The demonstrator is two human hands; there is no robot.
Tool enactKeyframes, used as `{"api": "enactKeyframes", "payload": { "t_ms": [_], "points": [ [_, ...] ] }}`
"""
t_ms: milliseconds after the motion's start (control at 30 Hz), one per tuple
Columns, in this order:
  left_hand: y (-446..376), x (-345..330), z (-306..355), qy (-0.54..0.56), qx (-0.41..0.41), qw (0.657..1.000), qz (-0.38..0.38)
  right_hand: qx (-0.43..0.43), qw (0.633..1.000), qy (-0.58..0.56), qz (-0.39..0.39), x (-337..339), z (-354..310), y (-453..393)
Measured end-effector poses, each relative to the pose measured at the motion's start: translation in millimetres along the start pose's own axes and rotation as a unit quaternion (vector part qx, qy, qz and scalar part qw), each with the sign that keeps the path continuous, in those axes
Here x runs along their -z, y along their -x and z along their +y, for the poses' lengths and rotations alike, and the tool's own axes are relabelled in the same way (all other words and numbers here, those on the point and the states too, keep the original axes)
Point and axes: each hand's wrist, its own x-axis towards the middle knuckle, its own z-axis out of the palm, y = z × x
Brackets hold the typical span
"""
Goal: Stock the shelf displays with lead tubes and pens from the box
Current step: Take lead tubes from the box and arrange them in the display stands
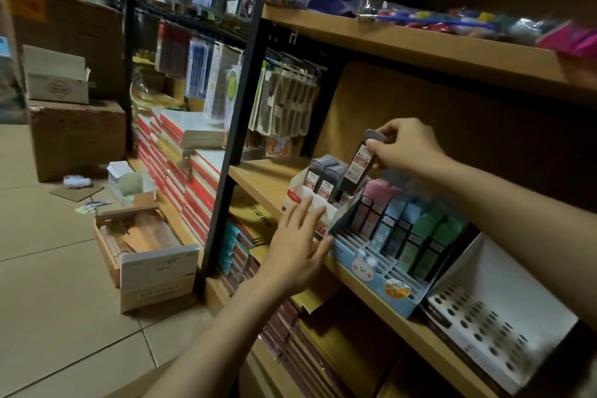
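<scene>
My right hand [403, 147] grips a dark lead tube [358, 165] with a red and white label by its top, tilted over the white display box [295, 192] on the wooden shelf. That box holds several matching dark tubes [323, 176]. My left hand [298, 244] rests flat with spread fingers against the front of the white box. Right beside it stands a blue bunny display [365, 263] with pastel lead tubes in rows. A white perforated pen display [491, 313] sits further right, its holes bare.
An open cardboard box [145, 245] lies on the tiled floor at the left, with more cartons behind. Notebook stacks [181, 171] fill the lower left shelf. An upper wooden shelf [420, 42] carries paint sets. A black upright post [235, 126] divides the racks.
</scene>
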Motion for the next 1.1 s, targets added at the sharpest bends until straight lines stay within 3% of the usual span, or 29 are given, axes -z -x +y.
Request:
{"api": "enactKeyframes", "payload": {
  "t_ms": [200, 500, 800, 1100],
  "points": [
    [-6.6, -11.4, -0.8, -0.079, -0.014, 0.997, 0.005, -0.025, 0.997, 0.070, 0.022, -21.5, 14.4, -7.4],
    [-9.9, -16.9, -5.7, -0.091, -0.022, 0.996, -0.002, 0.019, 0.986, 0.156, -0.054, -37.3, 17.1, -1.1],
    [-10.7, -20.1, -10.0, -0.088, -0.026, 0.996, -0.004, 0.051, 0.985, 0.163, 0.003, -49.7, 22.7, 12.9],
    [-4.1, -23.0, -5.7, -0.083, -0.038, 0.996, -0.012, 0.076, 0.967, 0.241, 0.039, -49.9, 31.0, 23.3]
  ]
}}
